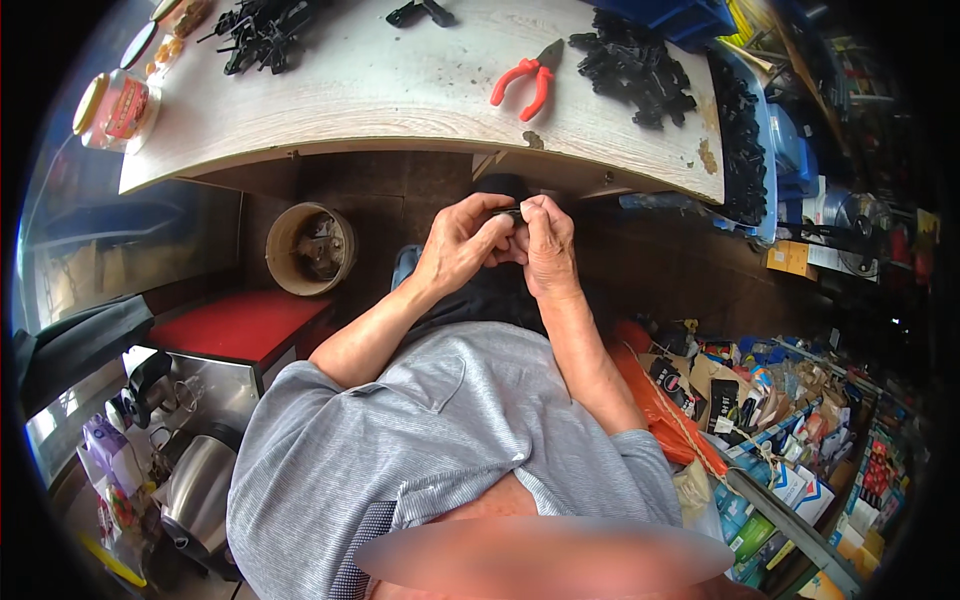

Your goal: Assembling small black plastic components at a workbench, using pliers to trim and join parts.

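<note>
Both of my hands meet in front of my chest, just short of the table's front edge. My left hand and my right hand are closed, pinching a small dark piece between the fingertips. Most of it is hidden by the fingers, so its kind cannot be made out. Beyond them on the pale wooden table lie red-handled pliers, jaws pointing away to the right. A pile of small black plastic parts lies right of the pliers, another pile at the far left.
Two loose black parts lie at the table's far edge. A lidded jar stands at its left end. Below are a round bucket and a red-topped cabinet. A blue bin of black parts stands right; cluttered boxes fill the lower right.
</note>
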The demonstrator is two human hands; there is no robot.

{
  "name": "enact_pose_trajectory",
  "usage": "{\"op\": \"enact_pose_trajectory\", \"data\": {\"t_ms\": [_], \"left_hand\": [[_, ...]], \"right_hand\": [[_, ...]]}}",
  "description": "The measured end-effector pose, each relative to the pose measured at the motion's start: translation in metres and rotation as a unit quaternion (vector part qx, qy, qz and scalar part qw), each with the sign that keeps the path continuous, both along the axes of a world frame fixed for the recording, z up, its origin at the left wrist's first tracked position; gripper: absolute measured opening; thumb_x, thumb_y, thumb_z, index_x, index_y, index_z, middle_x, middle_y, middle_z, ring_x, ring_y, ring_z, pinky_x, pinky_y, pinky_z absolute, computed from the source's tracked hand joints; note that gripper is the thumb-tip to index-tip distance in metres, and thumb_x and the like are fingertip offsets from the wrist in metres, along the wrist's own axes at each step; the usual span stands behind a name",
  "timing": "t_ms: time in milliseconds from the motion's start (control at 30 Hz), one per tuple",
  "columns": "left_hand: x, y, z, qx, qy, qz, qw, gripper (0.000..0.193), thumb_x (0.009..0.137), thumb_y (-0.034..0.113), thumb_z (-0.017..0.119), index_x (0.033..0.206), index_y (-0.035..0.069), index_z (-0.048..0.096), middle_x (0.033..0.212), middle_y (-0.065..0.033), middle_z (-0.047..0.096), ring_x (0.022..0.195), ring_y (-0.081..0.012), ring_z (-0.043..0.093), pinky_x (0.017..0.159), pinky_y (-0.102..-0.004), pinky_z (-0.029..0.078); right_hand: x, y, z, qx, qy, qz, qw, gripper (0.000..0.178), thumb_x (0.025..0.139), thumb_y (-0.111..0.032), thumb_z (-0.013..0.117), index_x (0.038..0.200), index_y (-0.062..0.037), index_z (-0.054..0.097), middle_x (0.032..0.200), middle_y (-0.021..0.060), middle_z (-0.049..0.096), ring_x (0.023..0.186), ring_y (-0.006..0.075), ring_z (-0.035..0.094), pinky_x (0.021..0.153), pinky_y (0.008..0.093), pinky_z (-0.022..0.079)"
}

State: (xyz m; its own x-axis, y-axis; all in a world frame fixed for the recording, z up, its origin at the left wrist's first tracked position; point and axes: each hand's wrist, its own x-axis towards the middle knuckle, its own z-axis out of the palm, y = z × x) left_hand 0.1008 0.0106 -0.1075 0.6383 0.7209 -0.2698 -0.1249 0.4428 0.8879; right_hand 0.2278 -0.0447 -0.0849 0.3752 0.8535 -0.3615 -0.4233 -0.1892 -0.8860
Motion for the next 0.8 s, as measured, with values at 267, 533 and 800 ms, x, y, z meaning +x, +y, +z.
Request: {"op": "enact_pose_trajectory", "data": {"t_ms": [267, 533, 800], "left_hand": [[-0.021, 0.008, 0.001, 0.377, 0.044, -0.037, 0.924, 0.046, 0.081, 0.001, 0.068, 0.125, -0.001, 0.057, 0.097, -0.0131, 0.066, 0.081, -0.0238, 0.066, 0.069, -0.0317, 0.054], [-0.011, 0.005, -0.013, 0.586, 0.051, 0.056, 0.807, 0.045, 0.075, 0.005, 0.076, 0.116, 0.002, 0.057, 0.106, -0.0151, 0.064, 0.088, -0.0324, 0.064, 0.073, -0.0391, 0.055], [-0.010, 0.006, -0.021, 0.602, 0.062, 0.044, 0.795, 0.039, 0.079, 0.005, 0.072, 0.115, 0.002, 0.056, 0.103, -0.0135, 0.064, 0.086, -0.0312, 0.064, 0.072, -0.0391, 0.054]], "right_hand": [[0.004, -0.002, -0.012, 0.003, 0.008, -0.003, 1.000, 0.021, 0.097, -0.024, 0.052, 0.079, -0.0125, 0.051, 0.053, -0.0064, 0.031, 0.041, 0.0045, 0.028, 0.038, 0.0224, 0.026], [0.001, -0.002, -0.009, -0.015, 0.026, 0.037, 0.999, 0.026, 0.096, -0.030, 0.051, 0.086, -0.0071, 0.054, 0.065, 0.0009, 0.048, 0.051, 0.0148, 0.059, 0.042, 0.0344, 0.057], [-0.009, -0.004, -0.016, -0.025, 0.027, -0.006, 0.999, 0.021, 0.095, -0.029, 0.054, 0.080, -0.0134, 0.053, 0.066, -0.0049, 0.046, 0.047, 0.0036, 0.041, 0.037, 0.0201, 0.028]]}}
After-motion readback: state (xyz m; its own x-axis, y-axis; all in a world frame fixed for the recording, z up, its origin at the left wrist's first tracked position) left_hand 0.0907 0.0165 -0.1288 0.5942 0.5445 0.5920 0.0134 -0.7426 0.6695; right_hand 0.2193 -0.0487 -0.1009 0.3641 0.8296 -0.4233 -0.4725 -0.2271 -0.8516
